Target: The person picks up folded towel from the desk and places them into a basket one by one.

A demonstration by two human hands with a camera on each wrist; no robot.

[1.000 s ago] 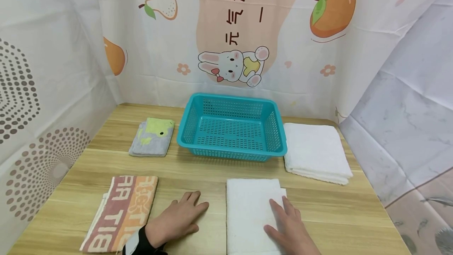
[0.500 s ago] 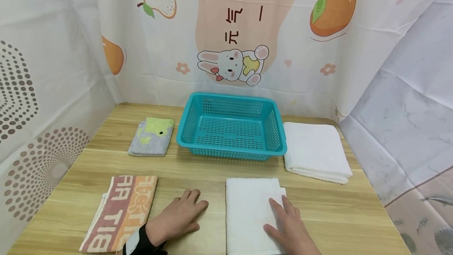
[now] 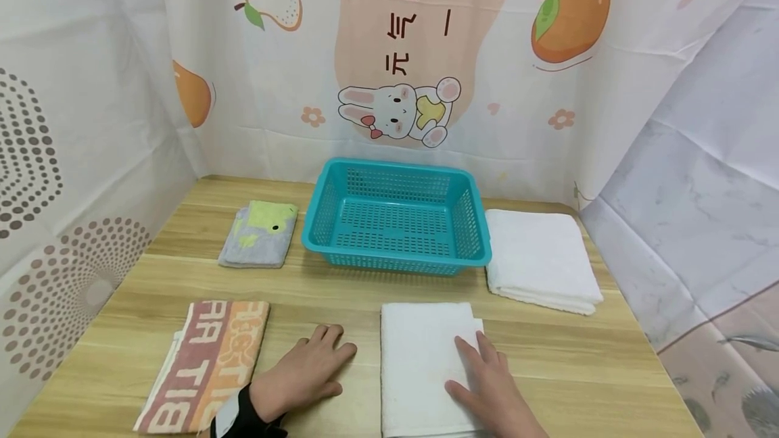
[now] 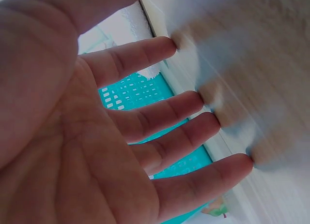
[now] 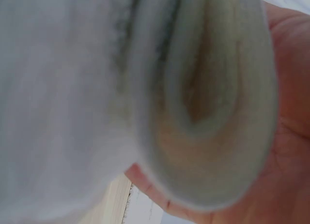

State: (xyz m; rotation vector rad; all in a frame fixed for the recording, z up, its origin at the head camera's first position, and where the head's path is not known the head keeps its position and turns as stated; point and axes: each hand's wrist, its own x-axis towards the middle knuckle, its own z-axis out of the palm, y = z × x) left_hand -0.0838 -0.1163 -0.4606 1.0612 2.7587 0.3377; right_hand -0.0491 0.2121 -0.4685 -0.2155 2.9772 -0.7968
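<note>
Wood-grain desk (image 3: pixel 341 289) lies under the left hand (image 3: pixel 304 372), fingers spread, tips touching it; the right hand (image 3: pixel 494 391), fingers apart, rests on a folded white towel (image 3: pixel 420 363).

folded white towel (image 5: pixel 63 103) — blurred, right wrist view | right hand (image 5: pixel 294 132) — partly hidden behind it

A gap separates left hand (image 3: pixel 302 376) and front towel (image 3: pixel 420 370), whose blurred fold (image 5: pixel 218 161) apparently bars the right hand (image 3: pixel 496 394).
</note>
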